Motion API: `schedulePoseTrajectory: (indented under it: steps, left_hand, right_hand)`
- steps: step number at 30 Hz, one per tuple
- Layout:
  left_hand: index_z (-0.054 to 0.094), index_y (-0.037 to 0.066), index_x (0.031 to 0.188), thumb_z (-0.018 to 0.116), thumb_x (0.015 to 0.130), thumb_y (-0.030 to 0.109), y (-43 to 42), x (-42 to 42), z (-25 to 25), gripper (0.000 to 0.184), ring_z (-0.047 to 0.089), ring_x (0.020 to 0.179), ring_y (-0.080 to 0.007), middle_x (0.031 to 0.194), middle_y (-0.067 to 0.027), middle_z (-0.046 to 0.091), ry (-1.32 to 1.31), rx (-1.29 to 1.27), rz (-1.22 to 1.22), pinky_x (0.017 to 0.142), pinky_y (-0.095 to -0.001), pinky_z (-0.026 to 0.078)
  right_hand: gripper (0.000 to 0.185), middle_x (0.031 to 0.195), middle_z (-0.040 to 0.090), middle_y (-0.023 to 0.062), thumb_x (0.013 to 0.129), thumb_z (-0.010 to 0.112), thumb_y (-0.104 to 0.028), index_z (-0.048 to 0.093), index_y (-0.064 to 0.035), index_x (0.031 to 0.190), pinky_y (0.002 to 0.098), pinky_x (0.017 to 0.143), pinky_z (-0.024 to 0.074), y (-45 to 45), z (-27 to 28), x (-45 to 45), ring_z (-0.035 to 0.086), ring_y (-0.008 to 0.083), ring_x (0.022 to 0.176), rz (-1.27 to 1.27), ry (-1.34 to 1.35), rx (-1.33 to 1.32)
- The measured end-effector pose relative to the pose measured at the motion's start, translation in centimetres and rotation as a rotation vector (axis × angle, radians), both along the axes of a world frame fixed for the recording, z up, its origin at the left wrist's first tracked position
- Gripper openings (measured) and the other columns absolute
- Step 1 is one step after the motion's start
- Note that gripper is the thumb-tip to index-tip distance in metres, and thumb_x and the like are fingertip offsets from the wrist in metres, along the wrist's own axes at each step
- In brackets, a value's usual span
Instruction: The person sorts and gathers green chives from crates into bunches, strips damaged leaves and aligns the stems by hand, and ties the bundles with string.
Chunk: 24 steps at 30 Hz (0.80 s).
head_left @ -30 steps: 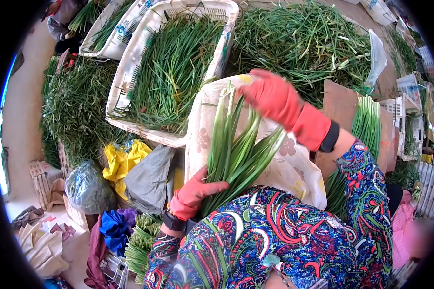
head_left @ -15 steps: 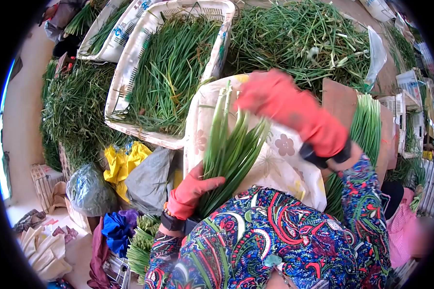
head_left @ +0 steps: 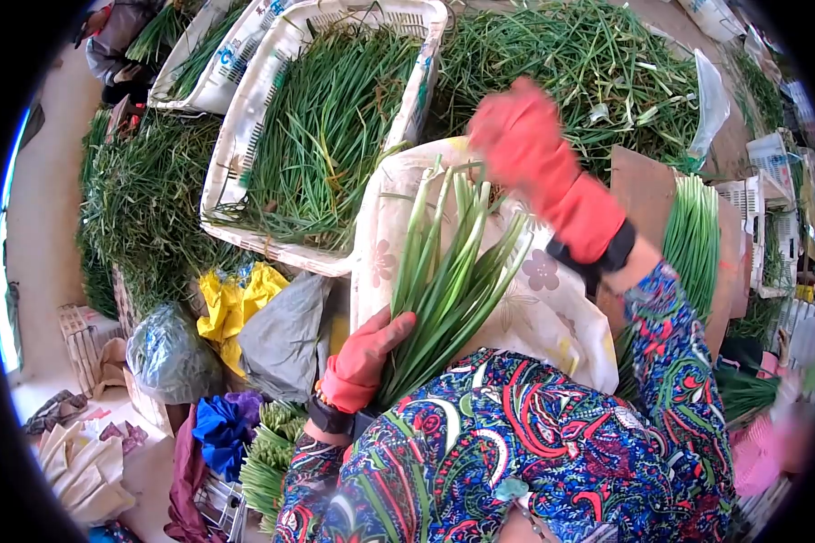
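Note:
A bunch of Chinese chives (head_left: 453,262) lies over my lap, with its pale stalk ends pointing up and away and its dark leaves toward my body. My left hand (head_left: 367,355), in a red rubber glove, is closed around the leafy lower part. Beyond the pale ends, my red-gloved right hand (head_left: 525,136) is raised and slightly blurred. Its fingers are curled in, and I cannot make out what they hold. Under the bunch is a cream cloth with printed flowers (head_left: 541,270).
A white plastic crate (head_left: 276,252) of loose chives stands ahead, beside a large heap of trimmings (head_left: 589,81). Neat chives (head_left: 693,226) rest on a brown board (head_left: 632,185) to the right. Plastic bags (head_left: 167,353) sit at the left. Another person (head_left: 761,452) is at the right edge.
My right hand has lifted slightly up and away from the stalk ends. The bunch has shifted a little right and its stalks have fanned wider. My left hand keeps its grip.

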<state>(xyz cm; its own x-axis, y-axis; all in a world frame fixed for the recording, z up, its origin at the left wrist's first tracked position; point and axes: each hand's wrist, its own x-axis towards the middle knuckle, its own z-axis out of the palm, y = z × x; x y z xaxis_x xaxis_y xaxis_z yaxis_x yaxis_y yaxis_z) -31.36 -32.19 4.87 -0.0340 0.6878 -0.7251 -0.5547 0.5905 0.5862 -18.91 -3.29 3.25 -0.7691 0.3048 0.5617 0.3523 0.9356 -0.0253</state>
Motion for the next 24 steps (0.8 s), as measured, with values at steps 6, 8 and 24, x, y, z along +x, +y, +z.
schedulePoseTrajectory:
  steps: [6,8,24]
  left_hand:
    - [0.046,-0.001,0.118,0.054,0.086,0.02,0.4,0.3,0.7,0.039,0.055,0.089,-0.012,0.103,-0.0063,0.058,0.011,0.035,-0.009,0.078,-0.0236,0.044]
    - [0.046,-0.001,0.118,0.054,0.086,0.02,0.7,0.5,0.6,0.038,0.055,0.088,-0.0121,0.102,-0.0062,0.058,-0.022,0.044,-0.021,0.077,-0.0238,0.044]
    - [0.046,-0.005,0.117,0.059,0.084,0.028,-0.9,-0.7,-2.1,0.048,0.056,0.09,-0.013,0.105,-0.0068,0.058,0.016,0.038,-0.057,0.08,-0.0226,0.044]
  right_hand:
    - [0.048,0.117,0.053,0.0141,0.081,0.06,-0.028,0.048,-0.0059,0.121,0.0305,0.096,0.0354,10.7,4.5,6.6,0.047,0.0221,0.113,-0.436,-0.007,-0.469]
    - [0.06,0.13,0.041,0.0129,0.079,0.062,-0.032,0.04,-0.0031,0.128,0.03,0.101,0.0296,6.1,4.3,4.5,0.038,0.0227,0.122,-0.035,0.036,-1.146]
    - [0.012,0.069,0.059,-0.001,0.077,0.052,-0.022,0.059,-0.0131,0.073,0.035,0.091,0.0378,4.9,3.4,3.9,0.058,0.0155,0.069,-0.188,-0.202,0.108]
